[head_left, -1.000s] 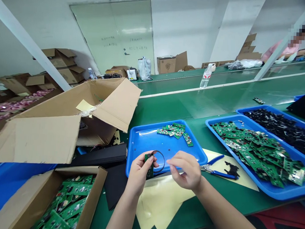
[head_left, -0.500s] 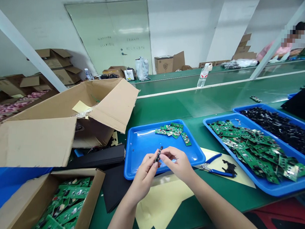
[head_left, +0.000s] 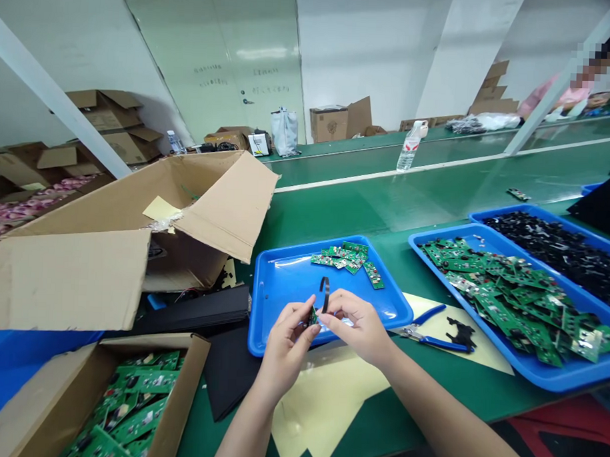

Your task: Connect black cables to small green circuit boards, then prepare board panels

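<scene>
- The left hand [head_left: 285, 348] is closed in a pinch on a small green circuit board [head_left: 312, 316], which sits between the two hands, above a blue tray [head_left: 277, 301].
- Fingers cover most of the board, so its shape and parts are hard to make out.
- The right hand [head_left: 356, 327] is closed, its fingertips pressed at the board's edge and around the lower end of a thin black strip [head_left: 325, 294].
- The strip stands up from between the hands, and its lower end is hidden, so I cannot tell how it meets the board.
- A small pile of green boards [head_left: 341, 256] lies in the blue tray, beyond the hands and well clear of them.
- To the right, blue-handled pliers [head_left: 431, 336] rest on a pale yellow sheet [head_left: 329, 409] on the green tabletop [head_left: 385, 218].
- Further right, a larger tray of boards [head_left: 507, 295] sits beside a tray of black parts [head_left: 559, 247], which is partly cut off by the frame edge.
- At lower left, an open cardboard box [head_left: 73, 280] stands behind a box of boards [head_left: 139, 396], which is also cut off.
- Far off at the upper right, a person in a pink top [head_left: 564, 97] stands behind a post.
</scene>
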`<state>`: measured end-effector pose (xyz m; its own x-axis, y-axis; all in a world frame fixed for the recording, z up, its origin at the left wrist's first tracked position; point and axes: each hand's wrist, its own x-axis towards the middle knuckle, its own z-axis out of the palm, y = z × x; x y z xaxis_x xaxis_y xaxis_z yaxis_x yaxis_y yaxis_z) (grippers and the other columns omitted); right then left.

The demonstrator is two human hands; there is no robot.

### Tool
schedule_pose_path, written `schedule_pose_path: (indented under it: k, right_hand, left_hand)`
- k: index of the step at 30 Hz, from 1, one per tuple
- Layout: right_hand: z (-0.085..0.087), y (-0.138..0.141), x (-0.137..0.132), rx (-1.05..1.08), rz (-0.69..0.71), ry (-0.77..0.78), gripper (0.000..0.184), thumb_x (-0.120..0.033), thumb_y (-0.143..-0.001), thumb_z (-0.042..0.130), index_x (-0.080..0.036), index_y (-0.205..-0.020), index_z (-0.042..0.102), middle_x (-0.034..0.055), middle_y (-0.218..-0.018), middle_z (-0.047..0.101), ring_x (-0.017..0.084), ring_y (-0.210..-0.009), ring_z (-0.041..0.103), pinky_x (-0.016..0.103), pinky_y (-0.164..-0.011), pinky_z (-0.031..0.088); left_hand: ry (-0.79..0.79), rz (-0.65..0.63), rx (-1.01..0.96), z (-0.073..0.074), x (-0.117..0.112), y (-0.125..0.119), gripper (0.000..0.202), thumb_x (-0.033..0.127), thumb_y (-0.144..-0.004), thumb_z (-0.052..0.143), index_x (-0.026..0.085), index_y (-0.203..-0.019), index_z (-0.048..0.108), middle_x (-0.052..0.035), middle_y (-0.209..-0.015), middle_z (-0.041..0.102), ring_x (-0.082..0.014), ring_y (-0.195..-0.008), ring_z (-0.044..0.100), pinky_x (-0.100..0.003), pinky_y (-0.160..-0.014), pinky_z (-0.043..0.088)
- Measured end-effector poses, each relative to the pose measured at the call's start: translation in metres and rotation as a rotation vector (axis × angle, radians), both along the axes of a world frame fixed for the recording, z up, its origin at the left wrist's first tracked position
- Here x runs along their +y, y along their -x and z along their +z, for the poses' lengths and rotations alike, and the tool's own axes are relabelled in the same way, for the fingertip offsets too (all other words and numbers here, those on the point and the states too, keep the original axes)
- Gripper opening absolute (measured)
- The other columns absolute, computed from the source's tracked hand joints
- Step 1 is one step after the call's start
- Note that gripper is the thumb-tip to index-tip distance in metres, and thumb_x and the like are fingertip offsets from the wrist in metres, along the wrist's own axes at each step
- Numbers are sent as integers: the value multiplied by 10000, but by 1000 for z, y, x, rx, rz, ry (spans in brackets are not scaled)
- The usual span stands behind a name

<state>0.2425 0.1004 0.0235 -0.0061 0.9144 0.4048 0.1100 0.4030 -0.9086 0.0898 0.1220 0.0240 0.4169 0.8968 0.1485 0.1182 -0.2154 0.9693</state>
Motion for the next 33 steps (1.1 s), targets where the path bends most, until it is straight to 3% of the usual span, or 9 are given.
schedule_pose_path:
  k: [6,10,14,17,19,21,23,26,33]
  right_hand:
    - [16,-6,-4,-108,193,-74,113,-193,-814,484,-159,-797,590,50,-764,570,133,-720,547,257,-641,468]
    - [19,-20,-9,-126,508,-59,216,-293,-827,486,-144,-830,642,64,-743,599,136,-706,572,262,-658,466]
    - [6,-37,-9,182,794,63,672,-638,-704,504,-129,-1140,561,-47,-412,471,68,-339,429,174,-370,335]
    - [1,-39,-5,425,505,43,676,-679,-744,383,-145,-1113,572,-78,-354,374,51,-282,276,178,-323,248]
    - [5,-34,-3,357,233,59,460,-542,-821,417,-167,-990,621,-31,-463,483,77,-393,405,199,-414,349]
    - [11,-27,-2,149,119,111,295,-427,-818,497,-170,-870,631,25,-661,578,118,-601,522,235,-558,417]
    - [15,-19,-3,-51,144,163,227,-378,-799,535,-164,-788,609,44,-763,590,145,-718,536,251,-620,418]
    - [17,-11,-6,-158,206,222,226,-357,-812,512,-159,-717,564,24,-702,571,131,-664,514,235,-576,397]
    - [16,-5,-10,182,414,332,277,-379,-827,487,-150,-675,518,12,-622,563,113,-598,529,250,-589,426]
  left_hand:
    - [-214,105,27,-3,0,2,379,237,-779,550,270,-1156,555,-48,-913,545,-164,-845,538,-280,-758,449]
    - [-383,236,87,-4,2,6,367,213,-789,538,248,-1154,549,-63,-959,554,-175,-908,543,-293,-787,453]
    - [-615,303,103,-1,1,7,364,165,-762,576,232,-1119,551,-59,-978,595,-189,-964,551,-356,-864,450]
    - [-799,274,118,2,-1,4,379,105,-743,589,234,-1097,547,-47,-977,611,-180,-957,574,-376,-884,458]
    - [-869,264,138,2,-3,2,394,83,-736,592,225,-1099,535,-54,-992,615,-181,-961,580,-372,-872,474]
    - [-876,284,144,0,-4,1,422,90,-734,596,206,-1130,505,-66,-989,623,-184,-948,589,-357,-840,497]
    - [-859,306,142,-1,-4,0,424,112,-735,602,193,-1136,491,-73,-980,631,-186,-928,599,-345,-807,513]
    - [-876,304,154,-2,-3,0,357,116,-731,611,195,-1070,529,-69,-974,639,-185,-912,609,-340,-794,517]
    - [-880,287,132,0,-1,-1,302,89,-713,631,191,-990,567,-57,-913,653,-167,-853,616,-310,-746,525]
